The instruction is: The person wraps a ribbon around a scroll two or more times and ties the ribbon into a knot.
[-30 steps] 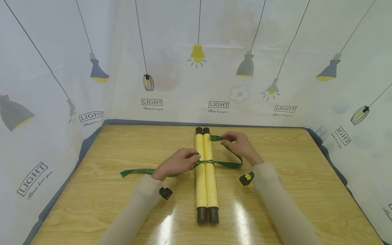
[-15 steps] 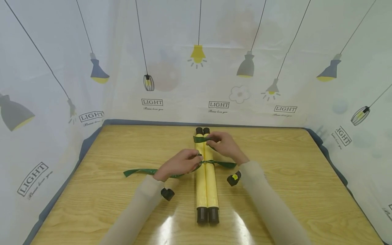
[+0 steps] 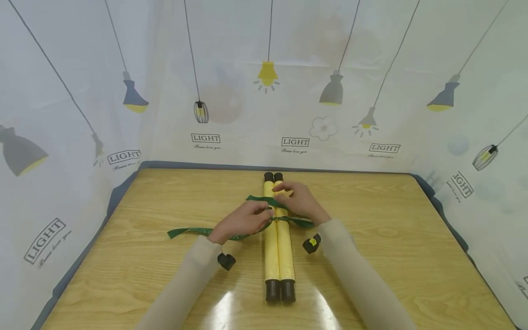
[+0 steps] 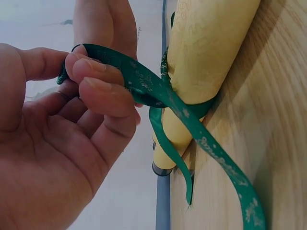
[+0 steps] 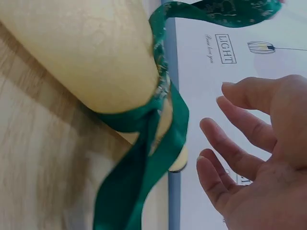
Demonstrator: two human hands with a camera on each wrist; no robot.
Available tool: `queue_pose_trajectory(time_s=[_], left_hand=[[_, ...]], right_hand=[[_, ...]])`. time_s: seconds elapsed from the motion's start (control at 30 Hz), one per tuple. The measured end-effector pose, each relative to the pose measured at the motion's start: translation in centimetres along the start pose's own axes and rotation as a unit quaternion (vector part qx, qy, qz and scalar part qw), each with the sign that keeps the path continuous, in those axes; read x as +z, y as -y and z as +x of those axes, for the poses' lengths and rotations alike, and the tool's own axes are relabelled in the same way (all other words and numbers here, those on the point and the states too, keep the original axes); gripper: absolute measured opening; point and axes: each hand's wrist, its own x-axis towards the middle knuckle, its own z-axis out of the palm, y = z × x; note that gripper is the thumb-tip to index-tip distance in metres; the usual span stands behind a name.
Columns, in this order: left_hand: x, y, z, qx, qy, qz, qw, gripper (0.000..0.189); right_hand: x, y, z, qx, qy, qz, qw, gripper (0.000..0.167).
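Two yellow rolls (image 3: 272, 256) with dark end caps lie side by side, pointing away from me. A patterned green ribbon (image 4: 192, 122) is tied round their middle. My left hand (image 3: 243, 219), at the left of the rolls, pinches a folded part of the ribbon between thumb and fingers. One long tail (image 3: 189, 230) trails to the left on the table. Another length (image 3: 261, 199) crosses over the rolls above the tie, its end pointing left. Above the right roll, my right hand (image 5: 254, 139) has its fingers spread and holds nothing.
The rolls lie on a wood-grain table (image 3: 396, 229). White cloth walls (image 3: 243, 151) printed with lamps stand at its back and sides, with a blue-grey edge (image 3: 354, 171) along the table. Black wrist devices (image 3: 226, 261) hang below both wrists.
My right hand has carried the ribbon end leftward over the rolls and let it go. The end has dropped a little nearer. My left hand keeps its pinch, almost in place.
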Motion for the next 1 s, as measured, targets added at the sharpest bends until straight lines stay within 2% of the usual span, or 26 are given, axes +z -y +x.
queue_pose_trajectory(time_s=[0.27,0.37,0.57,0.73,1.0], left_hand=[[-0.1,0.2,0.3,0.005,-0.016,0.007,0.9998,0.034],[-0.1,0.2,0.4,0.005,-0.024,0.015,0.9996,0.034],[-0.1,0.0,0.5,0.001,-0.036,0.018,0.9992,0.035],[0.0,-0.2,0.4,-0.010,-0.047,0.013,0.9988,0.038],[-0.2,-0.3,0.2,-0.016,-0.068,0.015,0.9975,0.038]], right_hand=[[-1.2,0.8,-0.9,-0.001,-0.011,0.015,0.9998,0.027],[-1.5,1.4,-1.5,-0.017,-0.008,0.010,0.9998,0.024],[-1.7,2.2,-3.0,-0.074,0.035,0.022,0.9964,0.028],[-1.2,2.4,-4.1,-0.082,0.056,0.038,0.9943,0.031],[0.3,2.3,-4.1,-0.113,0.005,0.016,0.9934,0.023]])
